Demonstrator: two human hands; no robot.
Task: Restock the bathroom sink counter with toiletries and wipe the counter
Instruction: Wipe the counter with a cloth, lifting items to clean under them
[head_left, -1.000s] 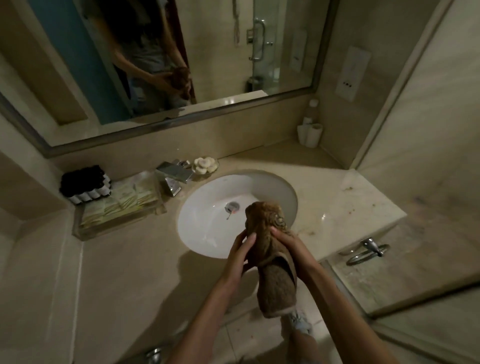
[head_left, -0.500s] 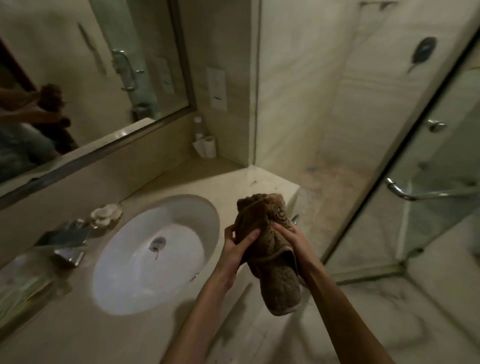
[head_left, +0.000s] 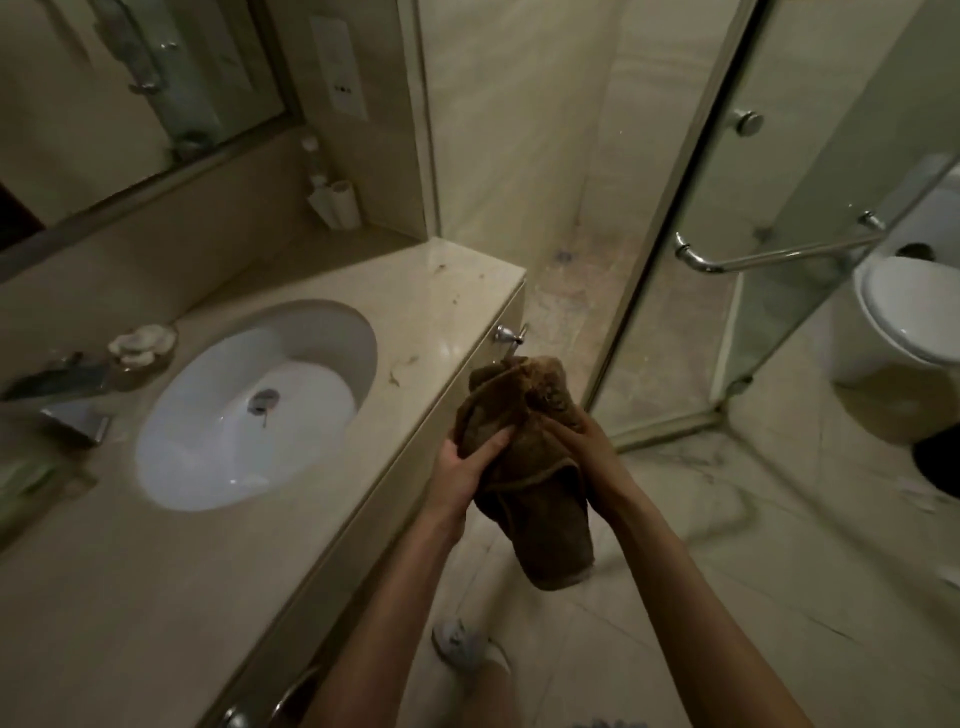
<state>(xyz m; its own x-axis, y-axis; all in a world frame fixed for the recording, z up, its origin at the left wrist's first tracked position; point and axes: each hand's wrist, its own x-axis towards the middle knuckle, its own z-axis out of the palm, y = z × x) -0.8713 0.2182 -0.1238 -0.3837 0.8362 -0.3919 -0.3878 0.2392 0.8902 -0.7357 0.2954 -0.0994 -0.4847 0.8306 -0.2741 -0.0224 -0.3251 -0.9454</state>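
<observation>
Off the front edge of the counter (head_left: 457, 306), left hand (head_left: 462, 467) and right hand (head_left: 592, 449) both clasp a bunched brown towel (head_left: 545, 519), fingers curled into its folds, probably gathering it into a wiping pad. Beyond, dark specks (head_left: 395, 378) lie on the counter beside the basin (head_left: 322, 332); white containers (head_left: 337, 202) stand in its far corner.

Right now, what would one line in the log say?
left hand: grips cloth | right hand: grips cloth | cloth: held up, off counter

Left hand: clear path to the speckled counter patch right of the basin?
Probably yes: the left hand, gripping the cloth together with the right hand, is just off the front edge of the counter, and no object sits between it and that patch.
</observation>
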